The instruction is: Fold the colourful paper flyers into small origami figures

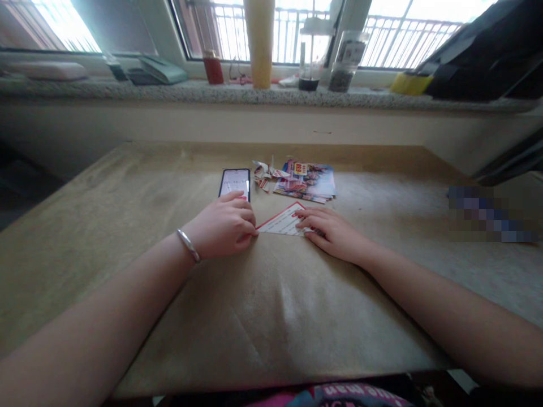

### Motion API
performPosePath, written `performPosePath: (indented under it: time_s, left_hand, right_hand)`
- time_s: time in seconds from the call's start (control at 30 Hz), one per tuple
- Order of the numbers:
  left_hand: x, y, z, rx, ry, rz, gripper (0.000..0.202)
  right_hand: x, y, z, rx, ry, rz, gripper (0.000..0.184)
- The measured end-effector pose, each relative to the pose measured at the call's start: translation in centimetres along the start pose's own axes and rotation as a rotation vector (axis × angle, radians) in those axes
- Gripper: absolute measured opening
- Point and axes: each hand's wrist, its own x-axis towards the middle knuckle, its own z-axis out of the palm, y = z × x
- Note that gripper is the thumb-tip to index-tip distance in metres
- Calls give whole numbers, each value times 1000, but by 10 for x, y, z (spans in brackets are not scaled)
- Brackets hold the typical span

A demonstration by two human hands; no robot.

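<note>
A white sheet of printed paper with a red edge [280, 221], folded to a triangle, lies flat on the table between my hands. My left hand [224, 226] has its fingertips closed on the sheet's left corner, and its upper fingers reach over the lower end of a phone [235, 180]. The phone's screen is lit with large digits. My right hand [333, 232] rests on the sheet's right part, fingers stretched out and apart from the thumb, covering that side of the paper. The undersides of both hands are hidden.
Behind the sheet are a crumpled folded paper piece [263, 174] and a stack of colourful printed leaflets [311, 181]. A blurred-out item [487, 215] lies at the table's right. Bottles and a yellow cylinder [259, 45] stand on the granite windowsill [169, 93].
</note>
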Motion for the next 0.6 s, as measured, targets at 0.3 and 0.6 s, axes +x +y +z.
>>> performPosePath:
  time_s: [0.3,0.6]
  left_hand:
    - [-2,-7,2,-81,-12,29,23]
    - [-4,-13,0,-135,-69,39,24]
  right_hand:
    - [-1,1,1,-2,-3,-3,23]
    - [-2,1,0,2,4,-1,23]
